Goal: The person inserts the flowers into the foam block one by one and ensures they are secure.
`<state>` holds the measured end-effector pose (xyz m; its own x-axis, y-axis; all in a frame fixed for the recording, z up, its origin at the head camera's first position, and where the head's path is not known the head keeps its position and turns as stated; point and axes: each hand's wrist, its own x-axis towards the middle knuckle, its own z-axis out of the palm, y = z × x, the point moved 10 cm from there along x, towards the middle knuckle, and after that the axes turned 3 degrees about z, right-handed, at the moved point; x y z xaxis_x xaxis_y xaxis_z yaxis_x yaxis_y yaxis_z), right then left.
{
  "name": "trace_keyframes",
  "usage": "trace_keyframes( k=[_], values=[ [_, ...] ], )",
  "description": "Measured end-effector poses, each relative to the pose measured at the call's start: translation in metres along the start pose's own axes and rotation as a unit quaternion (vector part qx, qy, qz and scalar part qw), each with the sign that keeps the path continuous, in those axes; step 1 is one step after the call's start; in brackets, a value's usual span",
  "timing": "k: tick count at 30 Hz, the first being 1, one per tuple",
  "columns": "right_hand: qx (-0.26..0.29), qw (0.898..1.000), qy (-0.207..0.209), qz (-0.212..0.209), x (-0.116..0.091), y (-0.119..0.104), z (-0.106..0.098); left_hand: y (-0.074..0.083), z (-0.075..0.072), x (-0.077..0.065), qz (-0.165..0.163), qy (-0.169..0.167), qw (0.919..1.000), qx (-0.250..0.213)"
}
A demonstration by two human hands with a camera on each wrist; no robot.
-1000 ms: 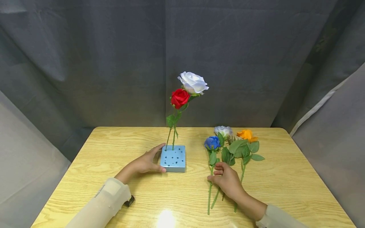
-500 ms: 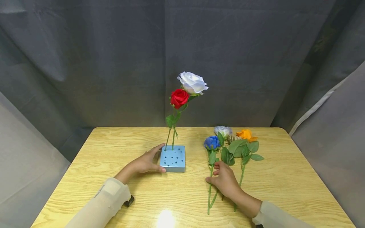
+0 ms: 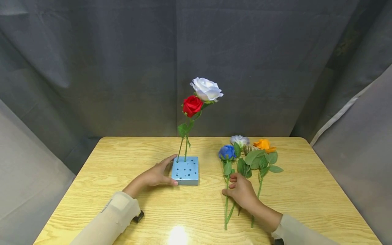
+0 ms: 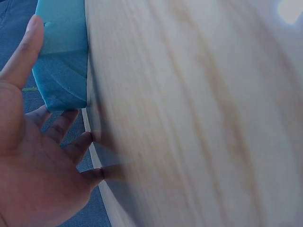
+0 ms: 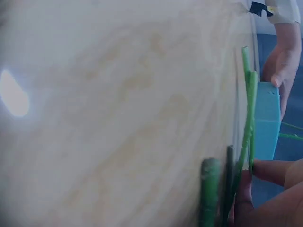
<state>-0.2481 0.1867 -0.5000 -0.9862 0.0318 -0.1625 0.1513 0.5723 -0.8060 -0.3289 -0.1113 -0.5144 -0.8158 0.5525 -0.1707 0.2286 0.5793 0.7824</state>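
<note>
A pale blue block with holes in its top (image 3: 185, 173) sits on the table, and two artificial roses stand in it, a red rose (image 3: 192, 105) and a taller white rose (image 3: 206, 89). My left hand (image 3: 157, 174) holds the block's left side, thumb at the front and fingers at the back; the left wrist view shows the thumb against the block (image 4: 64, 61). My right hand (image 3: 243, 192) pinches the green stem (image 3: 226, 207) of a blue rose (image 3: 227, 152) between thumb and fingers, low over the table. Part of that stem is hidden by the fingers.
Beside the blue rose lie a pale lilac flower (image 3: 240, 140) and an orange flower (image 3: 264, 144) among green leaves (image 3: 255, 159), their stems toward me. A grey curtain (image 3: 137, 68) hangs behind the wooden table (image 3: 122, 149).
The blue rose's stem end has shifted slightly right, and its head a little up. My right hand moved slightly left at first. My left hand, the block and the standing roses stay put.
</note>
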Motion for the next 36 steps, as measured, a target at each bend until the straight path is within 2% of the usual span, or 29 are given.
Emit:
trace_keyframes(
  k=[7, 14, 20, 24, 29, 36],
  values=[
    [0.060, 0.997, -0.021, 0.034, 0.005, 0.003, -0.004, -0.002, 0.001, 0.000, -0.001, -0.001, 1.0000, 0.001],
    [0.093, 0.993, -0.047, 0.054, 0.012, 0.006, -0.006, -0.002, 0.002, 0.000, 0.000, -0.002, 1.0000, -0.006],
    [0.149, 0.984, -0.072, 0.063, 0.015, 0.006, -0.003, -0.001, 0.000, 0.000, 0.001, 0.001, 1.0000, -0.001],
    [0.197, 0.973, -0.090, 0.085, 0.015, 0.007, -0.002, 0.000, 0.000, -0.001, 0.002, -0.001, 1.0000, -0.003],
    [0.259, 0.952, -0.115, 0.121, 0.015, 0.010, 0.000, -0.001, 0.000, 0.000, 0.004, 0.000, 1.0000, 0.003],
    [0.332, 0.919, -0.170, 0.127, 0.012, 0.002, 0.005, -0.003, 0.000, 0.002, 0.002, -0.002, 1.0000, 0.006]
  ],
)
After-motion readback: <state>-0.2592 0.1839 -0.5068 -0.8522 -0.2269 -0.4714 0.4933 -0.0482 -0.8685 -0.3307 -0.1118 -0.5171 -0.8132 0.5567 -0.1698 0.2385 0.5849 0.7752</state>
